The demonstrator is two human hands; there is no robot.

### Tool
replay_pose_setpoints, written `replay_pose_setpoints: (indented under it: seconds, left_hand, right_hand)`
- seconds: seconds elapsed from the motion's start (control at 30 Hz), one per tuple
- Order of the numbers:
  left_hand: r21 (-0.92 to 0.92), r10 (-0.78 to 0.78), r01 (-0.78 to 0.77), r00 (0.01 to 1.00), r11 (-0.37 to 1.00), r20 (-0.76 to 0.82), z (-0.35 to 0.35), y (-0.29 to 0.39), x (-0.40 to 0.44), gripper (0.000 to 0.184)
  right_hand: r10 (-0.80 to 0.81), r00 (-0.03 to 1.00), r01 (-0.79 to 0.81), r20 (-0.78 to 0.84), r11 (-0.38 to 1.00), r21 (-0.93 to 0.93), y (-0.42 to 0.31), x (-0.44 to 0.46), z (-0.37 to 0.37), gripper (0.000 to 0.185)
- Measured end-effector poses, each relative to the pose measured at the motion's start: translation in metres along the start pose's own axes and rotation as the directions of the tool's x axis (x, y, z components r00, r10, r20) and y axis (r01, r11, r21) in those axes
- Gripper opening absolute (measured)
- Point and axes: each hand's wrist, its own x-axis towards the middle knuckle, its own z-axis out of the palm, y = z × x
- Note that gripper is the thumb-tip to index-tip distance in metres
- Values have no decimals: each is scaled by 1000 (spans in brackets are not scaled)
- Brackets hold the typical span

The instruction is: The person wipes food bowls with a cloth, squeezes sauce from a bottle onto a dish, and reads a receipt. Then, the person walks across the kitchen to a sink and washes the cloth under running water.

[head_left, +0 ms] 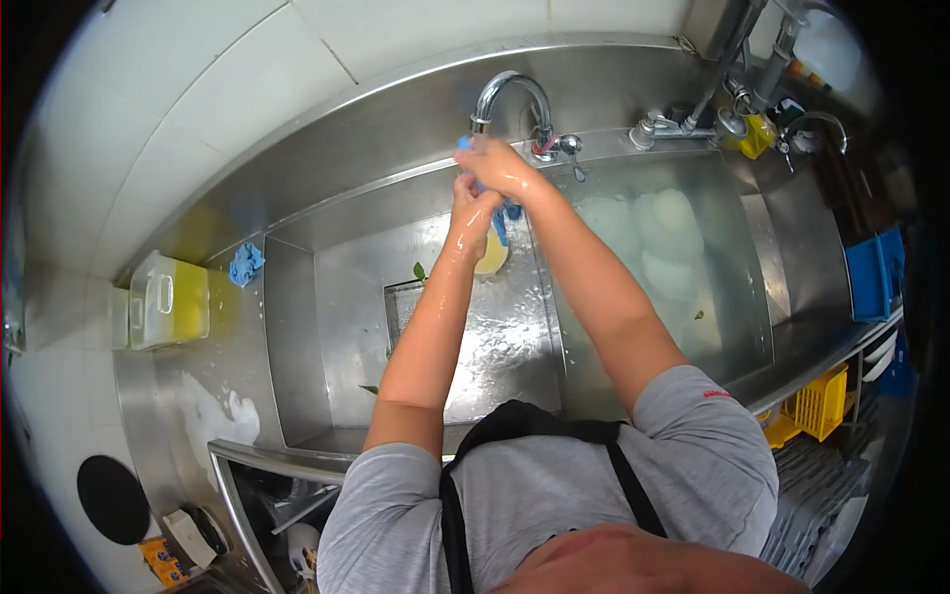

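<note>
My left hand [474, 210] and my right hand [495, 166] are close together over the sink, just under the spout of the chrome faucet [511, 81]. Between them is a wet blue cloth [501, 230]; part of it hangs below my left hand and another bit shows at my right fingertips. Both hands are closed on it, the right one slightly blurred. Water glistens on my forearms. Below the hands, a round yellowish thing [492, 255] sits in the left basin [341, 297], partly hidden by my left wrist.
The right basin holds cloudy water with several pale round dishes [671, 223] under it. A perforated tray [398, 307] and green leaves [420, 271] lie in the left basin. On the left counter are a container of yellow liquid [178, 300], a crumpled blue cloth [246, 264] and foam [220, 416].
</note>
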Motion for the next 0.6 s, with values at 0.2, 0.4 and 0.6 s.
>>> replay_pose_setpoints:
  seconds: [0.2,0.4,0.6]
  left_hand:
    - [-417,-117,111,993,902,10,-16,16,16,28]
    - [-743,108,447,819,498,564,-41,20,48,35]
    - [-702,-293,273,951,657,96,-10,9,43,57]
  right_hand:
    - [48,996,-54,80,995,85,1,-2,-39,42]
    - [160,910,-409,382,486,772,47,-19,-4,47]
    - [150,972,8,-181,748,664,-4,-38,25,29]
